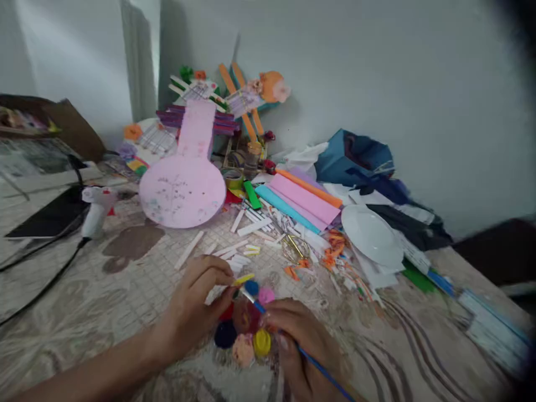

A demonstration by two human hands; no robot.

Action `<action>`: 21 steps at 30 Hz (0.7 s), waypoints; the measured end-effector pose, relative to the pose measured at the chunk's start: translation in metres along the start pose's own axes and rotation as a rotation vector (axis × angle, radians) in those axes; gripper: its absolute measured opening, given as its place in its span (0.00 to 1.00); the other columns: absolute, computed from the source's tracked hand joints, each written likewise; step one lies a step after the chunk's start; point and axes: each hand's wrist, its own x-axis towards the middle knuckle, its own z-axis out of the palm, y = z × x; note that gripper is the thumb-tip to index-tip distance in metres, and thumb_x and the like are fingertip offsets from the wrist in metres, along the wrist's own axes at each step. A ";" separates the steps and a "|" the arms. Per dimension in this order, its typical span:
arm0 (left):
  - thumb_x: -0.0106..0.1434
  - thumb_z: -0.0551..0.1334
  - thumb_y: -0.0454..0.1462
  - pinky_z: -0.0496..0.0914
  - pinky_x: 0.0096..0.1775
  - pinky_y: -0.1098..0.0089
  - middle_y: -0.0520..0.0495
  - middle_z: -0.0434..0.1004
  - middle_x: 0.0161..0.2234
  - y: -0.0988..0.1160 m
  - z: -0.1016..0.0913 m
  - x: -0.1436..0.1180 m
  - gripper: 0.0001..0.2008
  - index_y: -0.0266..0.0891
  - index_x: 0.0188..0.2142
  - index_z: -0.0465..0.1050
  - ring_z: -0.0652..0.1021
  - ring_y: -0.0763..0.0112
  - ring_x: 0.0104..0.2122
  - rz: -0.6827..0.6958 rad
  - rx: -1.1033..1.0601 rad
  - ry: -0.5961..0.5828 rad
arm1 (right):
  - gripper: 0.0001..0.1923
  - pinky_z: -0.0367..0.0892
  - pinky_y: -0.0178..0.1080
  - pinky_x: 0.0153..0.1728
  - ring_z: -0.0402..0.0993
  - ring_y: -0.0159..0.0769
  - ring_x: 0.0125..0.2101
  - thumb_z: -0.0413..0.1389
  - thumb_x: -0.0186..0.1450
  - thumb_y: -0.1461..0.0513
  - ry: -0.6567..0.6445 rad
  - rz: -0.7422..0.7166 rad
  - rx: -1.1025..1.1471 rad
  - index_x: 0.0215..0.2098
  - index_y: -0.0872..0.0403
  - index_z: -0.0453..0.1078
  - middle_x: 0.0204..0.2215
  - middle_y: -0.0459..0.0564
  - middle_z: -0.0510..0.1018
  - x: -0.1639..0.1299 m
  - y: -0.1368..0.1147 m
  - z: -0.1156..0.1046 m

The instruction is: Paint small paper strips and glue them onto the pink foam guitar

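The blue-handled paintbrush [318, 367] is gripped in the right hand [299, 329], its tip near a yellow strip [244, 278] pinched by the left hand [201, 290]; contact cannot be determined. Both items are at the far side of clustered paint pots [262, 342]. Beyond lie white strips [254, 226]; a hot-glue gun [94, 213] is at left.

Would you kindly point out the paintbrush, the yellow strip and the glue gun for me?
Paintbrush [320, 369]: head view, on its blue handle.
Yellow strip [244, 278]: head view, middle of its exposed length.
Glue gun [94, 216]: head view, on its white body.
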 end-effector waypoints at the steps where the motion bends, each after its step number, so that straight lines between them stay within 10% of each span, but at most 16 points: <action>1: 0.57 0.58 0.22 0.68 0.36 0.70 0.50 0.69 0.33 0.000 0.000 -0.001 0.11 0.40 0.33 0.64 0.72 0.72 0.36 0.002 0.000 0.004 | 0.12 0.71 0.31 0.40 0.73 0.31 0.41 0.46 0.65 0.67 -0.014 -0.001 0.000 0.46 0.55 0.64 0.37 0.54 0.75 0.001 0.000 0.000; 21: 0.57 0.59 0.24 0.69 0.36 0.71 0.50 0.69 0.33 -0.001 -0.001 -0.003 0.09 0.39 0.32 0.65 0.73 0.73 0.35 0.000 -0.001 0.019 | 0.13 0.68 0.30 0.45 0.71 0.30 0.44 0.47 0.64 0.69 -0.058 0.016 -0.008 0.47 0.57 0.64 0.39 0.52 0.75 0.000 0.000 -0.001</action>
